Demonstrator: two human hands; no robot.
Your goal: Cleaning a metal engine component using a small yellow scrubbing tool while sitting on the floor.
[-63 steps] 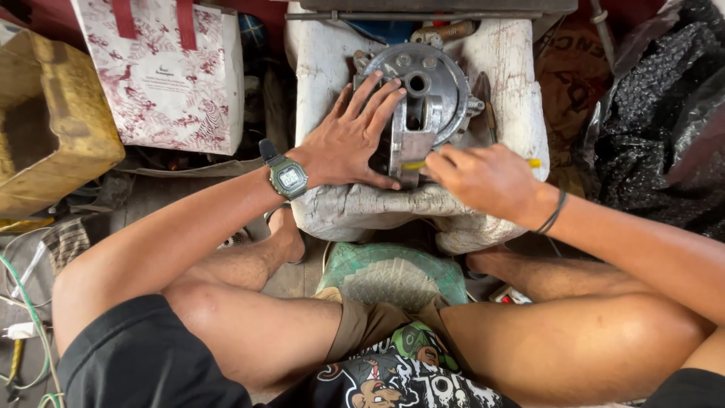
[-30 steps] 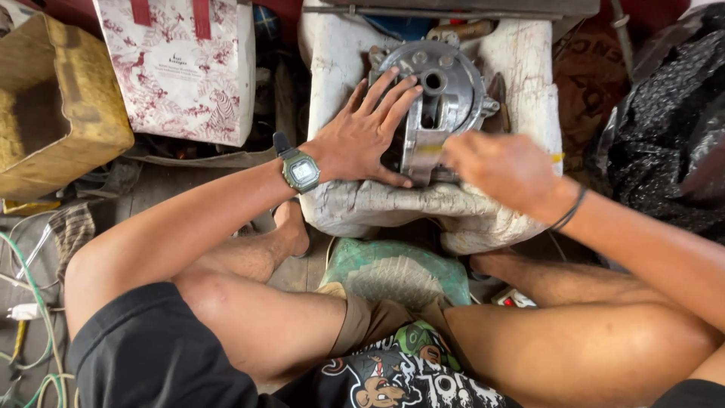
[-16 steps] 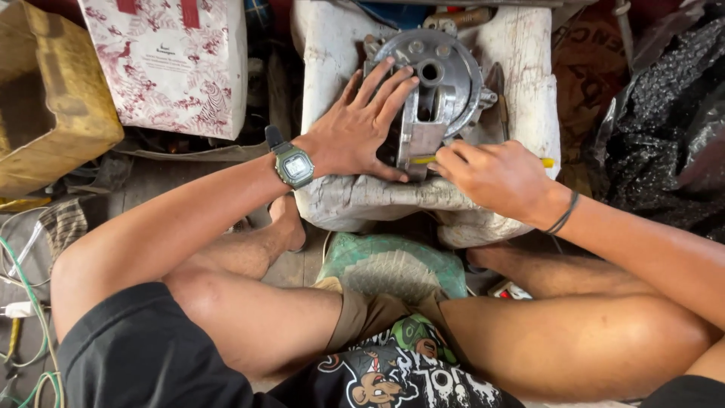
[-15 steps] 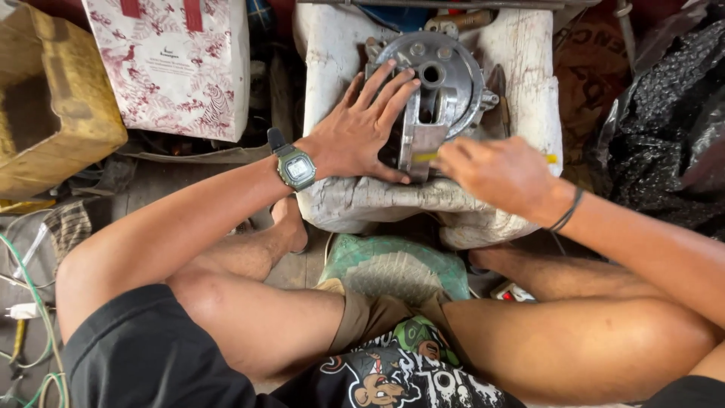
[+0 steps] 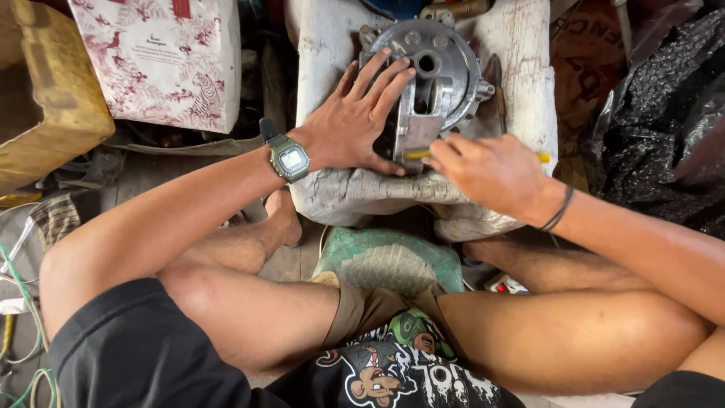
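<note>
Upper centre of the frame: we see a round grey metal housing (image 5: 434,75) lying on a worn white block (image 5: 521,68). Its open face shows a central bore and bolt bosses round the rim; the inside is too dark to tell what it holds.

Left hand (image 5: 355,125) lies flat and spread on the housing's left side, fingers (image 5: 377,72) reaching to the rim, palm pressing down, nothing clasped. A green watch (image 5: 291,159) sits on that wrist.

Right hand (image 5: 487,170) is just below the housing, fingers pinched shut on a thin yellow tool (image 5: 417,153) whose tip meets the housing's lower flat plate. A yellow bit shows again at the hand's right side; we cannot tell whether it is the same tool. A dark band (image 5: 559,211) circles that wrist.

Upper left: a floral paper bag (image 5: 162,64), contents not visible, beside a yellow box (image 5: 57,106). Right edge: crumpled black plastic (image 5: 657,121).

The block's front edge overhangs the knees. A green sack (image 5: 385,257) fills the gap between the legs. Clutter hems both sides; cables (image 5: 19,302) trail at the lower left.
</note>
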